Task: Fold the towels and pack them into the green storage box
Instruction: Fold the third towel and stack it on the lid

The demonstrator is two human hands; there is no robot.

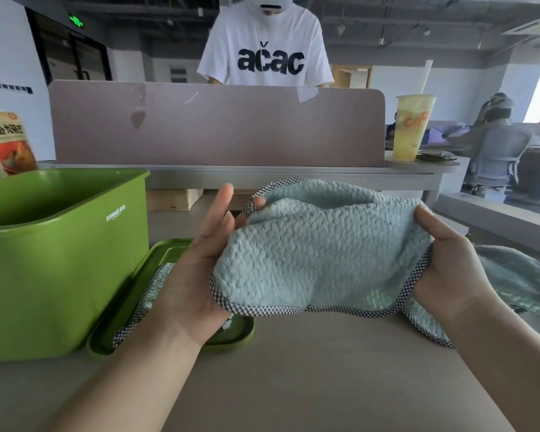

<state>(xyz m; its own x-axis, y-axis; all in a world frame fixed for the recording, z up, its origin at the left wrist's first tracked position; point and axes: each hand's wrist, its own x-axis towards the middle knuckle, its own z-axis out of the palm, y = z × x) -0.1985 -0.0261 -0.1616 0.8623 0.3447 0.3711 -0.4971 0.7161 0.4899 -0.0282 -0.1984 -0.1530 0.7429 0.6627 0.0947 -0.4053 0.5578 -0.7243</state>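
The table (325, 369) holds the green storage box (60, 275), which stands open on the left side. The blue towel (318, 257) is up in the air over the table, stretched between two bare hands, so its long side runs from left to right. It looks bent over on itself, so the fold seems half done. The box is to the left of the towel, so the left grip (197, 269) is the nearer one and the towel would have to go that way. The left grip pinches the checked edge with one finger while its other fingers stand straight. The right grip (446, 269) is closed on the other end, thumb on top. A green lid (240, 332) lies just beside the box with a second towel (156, 285) on it
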